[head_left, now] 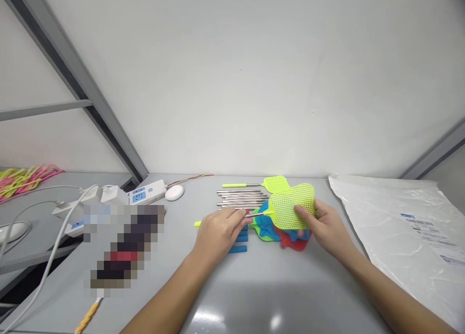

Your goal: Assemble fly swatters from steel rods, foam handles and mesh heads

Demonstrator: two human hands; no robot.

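A yellow-green fly swatter [290, 198] is held between my two hands above a pile of loose swatter heads. My left hand [220, 231] is closed around its metal rod, and a yellow-green grip end sticks out to the left of that hand. On the right, my right hand [332, 227] pinches the mesh head, thumb on top. Beneath it lie blue heads [268, 223], a red head [298, 243] and a green one, partly covered. Blue handle tubes [238, 249] rest under and beside my left hand. Several metal rods [240, 193] lie just behind.
Another yellow-green fly swatter [235, 185] lies at the back. A white plastic bag [395, 227] covers the right side. Leftward are a power strip [147, 192], a round white device [174, 193], cables, a pixelated object [127, 249], and pink and yellow strands [25, 179].
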